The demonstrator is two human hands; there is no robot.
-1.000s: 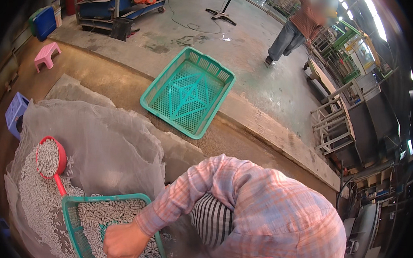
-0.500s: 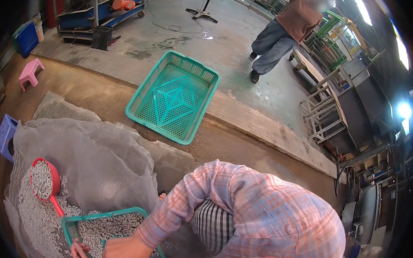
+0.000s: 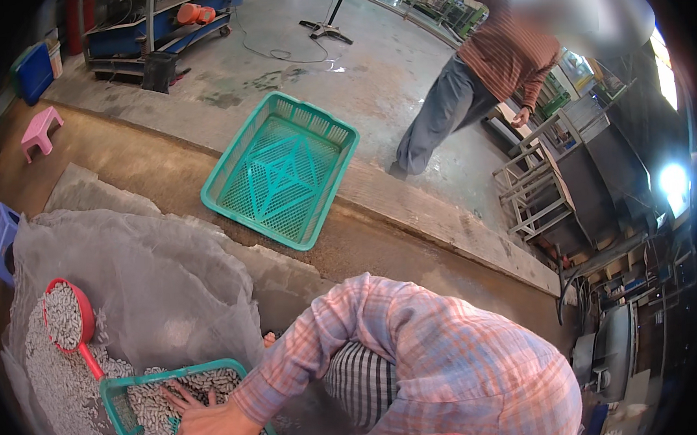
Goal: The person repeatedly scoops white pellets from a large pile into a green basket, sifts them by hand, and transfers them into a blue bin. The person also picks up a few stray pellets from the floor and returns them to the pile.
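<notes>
- Right hand [image 3: 218,433]: down in a green basket [image 3: 175,372], its fingertips hidden, so I cannot tell whether they hold anything.
- Spread fingers [image 3: 186,398] touch the pale pieces [image 3: 145,403] just beside it, toward eleven o'clock; which hand they belong to, I cannot tell. The left hand cannot be made out for certain.
- Pale pieces lie inside the basket around both.
- Ten o'clock: loose pieces [image 3: 54,382] spread on a grey net [image 3: 147,275].
- Between ten and eleven: a filled red scoop [image 3: 87,319], handle toward the basket; farther out, a blue stool [image 3: 4,231].
- Eleven, well apart: a pink stool [image 3: 42,133].
- Twelve: a second basket [image 3: 283,174], lattice bottom showing.
- One: a standing person [image 3: 494,60] in a striped top.
</notes>
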